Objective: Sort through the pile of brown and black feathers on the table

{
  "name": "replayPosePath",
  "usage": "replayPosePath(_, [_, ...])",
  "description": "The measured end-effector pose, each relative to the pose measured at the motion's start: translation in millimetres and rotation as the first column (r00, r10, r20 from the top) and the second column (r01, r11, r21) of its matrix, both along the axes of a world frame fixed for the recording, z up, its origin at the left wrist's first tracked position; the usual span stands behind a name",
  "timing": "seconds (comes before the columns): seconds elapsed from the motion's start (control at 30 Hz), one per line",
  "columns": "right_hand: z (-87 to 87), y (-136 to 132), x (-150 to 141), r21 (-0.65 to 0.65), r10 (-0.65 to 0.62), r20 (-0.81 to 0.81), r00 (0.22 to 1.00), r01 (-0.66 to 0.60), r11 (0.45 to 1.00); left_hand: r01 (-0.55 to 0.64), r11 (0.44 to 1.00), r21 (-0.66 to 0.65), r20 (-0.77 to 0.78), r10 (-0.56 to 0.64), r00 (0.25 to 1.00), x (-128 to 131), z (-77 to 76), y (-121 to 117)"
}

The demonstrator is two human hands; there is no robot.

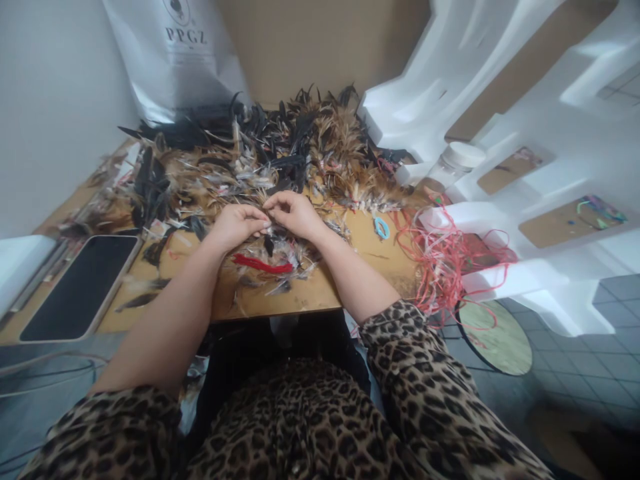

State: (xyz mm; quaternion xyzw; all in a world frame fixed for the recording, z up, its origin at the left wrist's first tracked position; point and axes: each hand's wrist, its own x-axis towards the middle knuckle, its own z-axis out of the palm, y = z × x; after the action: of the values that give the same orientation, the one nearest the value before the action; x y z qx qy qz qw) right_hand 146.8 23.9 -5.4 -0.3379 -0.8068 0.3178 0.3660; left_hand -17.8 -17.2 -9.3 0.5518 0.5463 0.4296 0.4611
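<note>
White thing (23,270): cut off by the left edge of the frame, only partly seen.
Phone (80,287): flat at the lower left of the frame on the tan table (377,260), set on a slant, dark screen up.
Spotted left sleeve (105,433): low at the left of the frame, bunched up near the elbow.
Silver bag (183,70): tall at the upper left of the frame, black letters "PPGZ" on the front.
Left hand (237,225): near the middle of the frame, thumb and finger pinched tight on a small feather bit (271,231).
Feather pile (300,137): wide across the upper middle of the frame, black and brown all mixed up, just past both hands.
Red strands (263,264): just below the middle of the frame, near the left hand, bright and in a short bunch.
Small feather bit: right at the fingertips, mid-frame, too little and blurry to see well.
Right hand (295,213): just beside the left hand, fingers bent in and touching near the same spot; cannot tell if gripping.
Blue ring (381,229): right of the middle, flat on the table.
Spotted right sleeve (415,353): lower right of the frame.
Pink string (443,263): big tangle at the right of the frame.
Clear jar (453,170): above the string, white lid on.
Round plate-like thing (500,337): lower right, under the string.
White foam (545,200): big and bumpy, along the right side.
</note>
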Motion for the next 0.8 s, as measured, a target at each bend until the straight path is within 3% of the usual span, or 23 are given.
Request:
replayPosePath(0.1, [3.1, -2.4, 1.8, 0.1, 0.007, 0.155, 0.988, -0.023, 0.995, 0.009, 1.0, 0.003, -0.011, -0.009, 1.0, -1.0, -0.5, 0.1])
replayPosePath(0.3, [-1.2, -1.8, 2.4, 0.136, -0.01, 0.295, 0.955, -0.031, 0.99, 0.015, 1.0, -0.003, -0.032, -0.015, 0.999, -0.8, 0.7, -0.7])
replayPosePath(0.53, [-0.7, -3.4, 2.9, 0.161, -0.039, 0.304, 0.952, -0.011, 0.987, 0.024, 1.0, -0.008, -0.049, -0.025, 0.998, -2.4, -1.6, 0.7])
replayPosePath(0.8, [-4.2, 0.2, 2.1, 0.09, 0.035, 0.243, 0.969, -0.059, 0.994, 0.024, 0.997, -0.077, 0.025, -0.022, 0.999, -3.8, -0.7, 1.2])
